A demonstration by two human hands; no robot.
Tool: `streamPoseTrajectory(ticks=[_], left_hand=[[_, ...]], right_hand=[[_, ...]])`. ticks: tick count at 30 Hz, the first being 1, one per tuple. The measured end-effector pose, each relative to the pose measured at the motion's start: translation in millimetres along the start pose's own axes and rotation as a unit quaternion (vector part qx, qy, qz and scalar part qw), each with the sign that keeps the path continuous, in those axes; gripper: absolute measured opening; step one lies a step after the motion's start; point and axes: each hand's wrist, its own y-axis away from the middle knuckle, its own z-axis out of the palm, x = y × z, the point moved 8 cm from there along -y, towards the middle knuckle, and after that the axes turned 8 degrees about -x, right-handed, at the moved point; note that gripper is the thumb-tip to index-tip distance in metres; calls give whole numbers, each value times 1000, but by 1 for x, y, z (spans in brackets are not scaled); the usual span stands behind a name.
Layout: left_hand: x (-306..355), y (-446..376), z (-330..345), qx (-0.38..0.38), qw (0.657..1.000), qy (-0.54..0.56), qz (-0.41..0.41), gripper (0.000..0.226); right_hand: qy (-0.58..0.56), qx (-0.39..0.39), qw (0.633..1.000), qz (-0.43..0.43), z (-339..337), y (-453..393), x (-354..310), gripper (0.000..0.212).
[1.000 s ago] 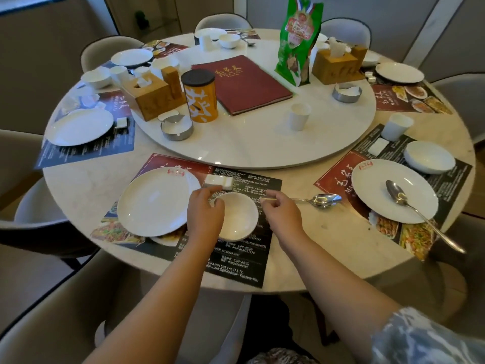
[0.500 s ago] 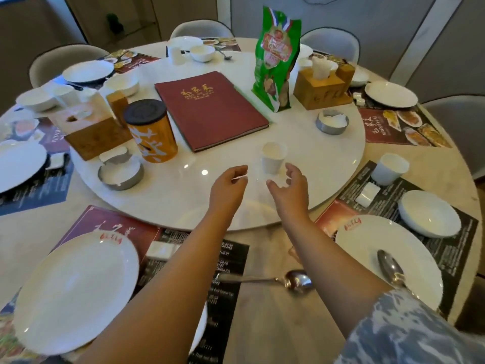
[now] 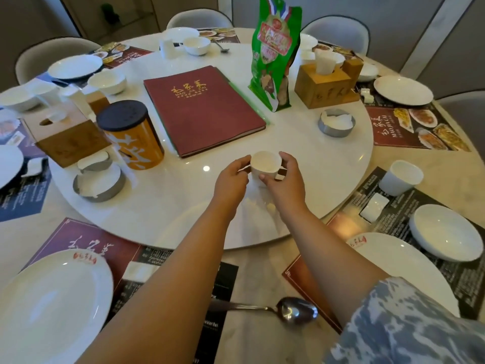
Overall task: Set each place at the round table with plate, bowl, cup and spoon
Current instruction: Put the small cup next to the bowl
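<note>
Head view: my two hands have closed on the small white cup at the centre of the frame, on the near edge of the white turntable. The left hand presses its fingers to the cup's left side and the right hand wraps the right side with the thumb across the front; I cannot tell whether the base has left the surface yet. Half a second ago both hands were open and short of the cup, with a gap on either side; a second ago they were down at the near place, at the bowl and the spoon. So the reach is over and the grasp is made. I judge the cup is the piece still missing from the near place: in the lower left of the frame the plate sits on its placemat, and the spoon lies at bottom centre, bowl end to the right; the bowl of that place is hidden under my left forearm. The next place, at the right of the frame, already has its own cup, bowl and plate.
</note>
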Motion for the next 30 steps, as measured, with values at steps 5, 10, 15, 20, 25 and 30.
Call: streamPoseTrajectory(ticks=[5, 10, 15, 20, 25, 30], left_hand=[[-4, 58, -41, 23, 999, 25, 41, 43], [-29, 132, -82, 36, 998, 28, 45, 42], [-57, 174, -120, 64, 998, -13, 17, 40], [-69, 184, -137, 78, 992, -102, 6, 39], [-72, 188, -135, 72, 986, -149, 20, 37], [-74, 189, -135, 71, 983, -165, 25, 37]], right_hand=[[-43, -26, 998, -37, 14, 63, -8, 68], [-76, -68, 994, -46, 42, 139, -8, 66], [-61, -105, 992, -32, 73, 187, -3, 65], [-24, -114, 993, -33, 91, 200, 5, 68], [8, -104, 994, -37, 98, 201, 13, 71], [27, -104, 993, -51, 100, 203, 13, 71]])
